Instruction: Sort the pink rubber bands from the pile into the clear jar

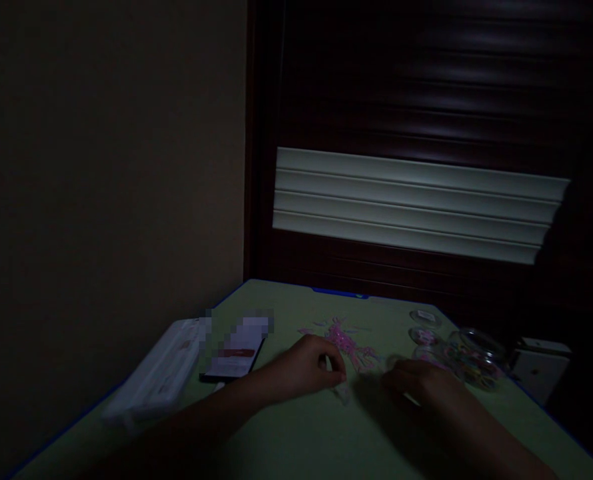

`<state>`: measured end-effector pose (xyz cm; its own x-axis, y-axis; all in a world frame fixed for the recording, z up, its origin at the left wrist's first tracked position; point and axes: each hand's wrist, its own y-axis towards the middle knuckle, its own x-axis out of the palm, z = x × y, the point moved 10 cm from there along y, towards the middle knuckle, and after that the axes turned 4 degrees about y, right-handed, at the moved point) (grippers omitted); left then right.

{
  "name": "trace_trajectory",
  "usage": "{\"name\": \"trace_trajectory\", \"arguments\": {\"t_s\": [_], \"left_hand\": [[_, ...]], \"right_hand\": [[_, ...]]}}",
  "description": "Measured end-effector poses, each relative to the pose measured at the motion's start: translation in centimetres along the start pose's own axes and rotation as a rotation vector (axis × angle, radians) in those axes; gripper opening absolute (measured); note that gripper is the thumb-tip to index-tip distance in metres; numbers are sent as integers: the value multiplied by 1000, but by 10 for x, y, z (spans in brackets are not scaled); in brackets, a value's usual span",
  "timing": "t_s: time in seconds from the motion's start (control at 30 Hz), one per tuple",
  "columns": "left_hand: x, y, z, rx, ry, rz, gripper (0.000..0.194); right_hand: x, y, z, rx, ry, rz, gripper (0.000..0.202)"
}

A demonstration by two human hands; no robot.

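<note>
Thumb and index finger of my left hand (309, 363) are pinched together over the table, on a small pale piece (344, 395) whose kind is too dim to tell. Just to the right, my right hand (421, 387) is curled with its fingertips together. Whatever it may hold is hidden or too blurred to name. Beyond both hands lies a loose pile of thin pink pieces (343, 339), with a few paler bits scattered around it.
On the left are a long white case (159, 373) and a phone (236, 353) with its screen lit. At right stand a clear jar of colourful small rings (476, 360), small round containers (425, 337) and a pale device (539, 367). A wall and dark shutter border the green table (286, 300).
</note>
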<state>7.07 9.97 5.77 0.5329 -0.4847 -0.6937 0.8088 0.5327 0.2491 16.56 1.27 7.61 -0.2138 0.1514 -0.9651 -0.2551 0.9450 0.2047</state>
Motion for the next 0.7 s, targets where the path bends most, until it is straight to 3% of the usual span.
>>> {"name": "trace_trajectory", "arguments": {"t_s": [0.2,0.33,0.53,0.7], "left_hand": [[3,1,-3,-26,-43,-3,12],[4,3,-6,-59,-158,61,14],[13,-3,-15,-262,-384,169,22],[25,-7,-27,-337,-502,214,28]], "right_hand": [[-2,-1,-2,5,15,6,21],[-7,-3,-6,-20,38,48,21],[-15,-3,-13,-52,53,92,19],[-16,-3,-14,-91,50,128,16]]}}
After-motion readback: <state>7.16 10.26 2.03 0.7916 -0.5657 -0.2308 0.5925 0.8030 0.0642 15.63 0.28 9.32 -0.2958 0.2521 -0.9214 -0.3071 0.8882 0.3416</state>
